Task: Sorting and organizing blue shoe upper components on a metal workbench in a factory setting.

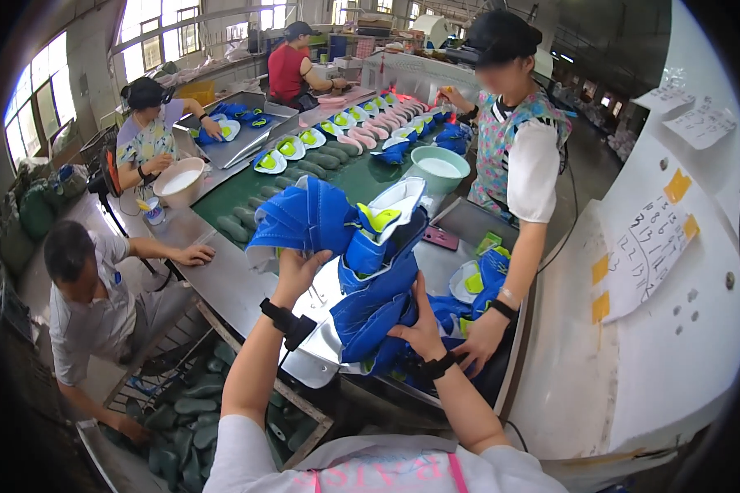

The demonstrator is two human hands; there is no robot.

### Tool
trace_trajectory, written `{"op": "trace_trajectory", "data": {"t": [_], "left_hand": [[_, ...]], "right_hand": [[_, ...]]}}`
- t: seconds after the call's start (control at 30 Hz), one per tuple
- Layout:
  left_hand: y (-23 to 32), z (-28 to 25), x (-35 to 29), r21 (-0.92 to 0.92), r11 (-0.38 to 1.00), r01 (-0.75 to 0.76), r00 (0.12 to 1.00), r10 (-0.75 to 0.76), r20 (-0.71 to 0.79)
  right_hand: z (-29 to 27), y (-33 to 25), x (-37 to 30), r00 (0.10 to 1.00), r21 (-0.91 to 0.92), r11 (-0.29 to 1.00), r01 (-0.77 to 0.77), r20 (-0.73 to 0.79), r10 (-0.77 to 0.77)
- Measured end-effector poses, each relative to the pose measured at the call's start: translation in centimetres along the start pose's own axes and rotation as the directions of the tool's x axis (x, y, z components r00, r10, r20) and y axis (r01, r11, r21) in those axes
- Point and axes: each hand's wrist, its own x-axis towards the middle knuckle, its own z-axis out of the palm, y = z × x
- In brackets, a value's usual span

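Note:
My left hand (302,278) is closed around the lower edge of a bundle of blue shoe uppers (304,215), nested in one another with white edges. My right hand (422,327) grips the side of a second stack of blue shoe uppers (376,308), which stands nearly upright. A white lining and a lime-green tongue (380,218) show at its top. The two bundles meet in front of me, above the metal table end. To the right, more blue uppers (492,267) with lime parts lie in a tray, where a co-worker's hand (478,338) reaches in.
A green conveyor belt (222,197) carries dark green shoe lasts (327,156), uppers and pink insoles (368,131). A pale green basin (441,163) and a phone (441,237) sit beyond my hands. Below left stands a crate of lasts (196,406); several co-workers surround the line.

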Motion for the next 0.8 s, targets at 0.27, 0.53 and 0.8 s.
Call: {"op": "trace_trajectory", "data": {"t": [0.27, 0.53, 0.8], "left_hand": [[-4.1, 1.0, 0.9, -0.16, 0.984, 0.077, 0.994, -0.087, -0.059], [-14.7, 13.1, -0.2, 0.232, 0.972, 0.03, 0.974, -0.08, 0.211], [-12.3, 24.8, 4.7, 0.342, 0.893, -0.294, 0.596, -0.109, 0.795]], "right_hand": [[-1.5, 2.1, 2.0, 0.978, -0.234, 0.965, -0.115, 0.144, 0.151], [-7.6, 14.2, -4.1, 0.827, -0.1, 0.833, -0.544, -0.233, 0.512], [-9.4, 5.2, -4.8, 0.601, 0.243, 0.72, -0.65, -0.415, 0.683]]}}
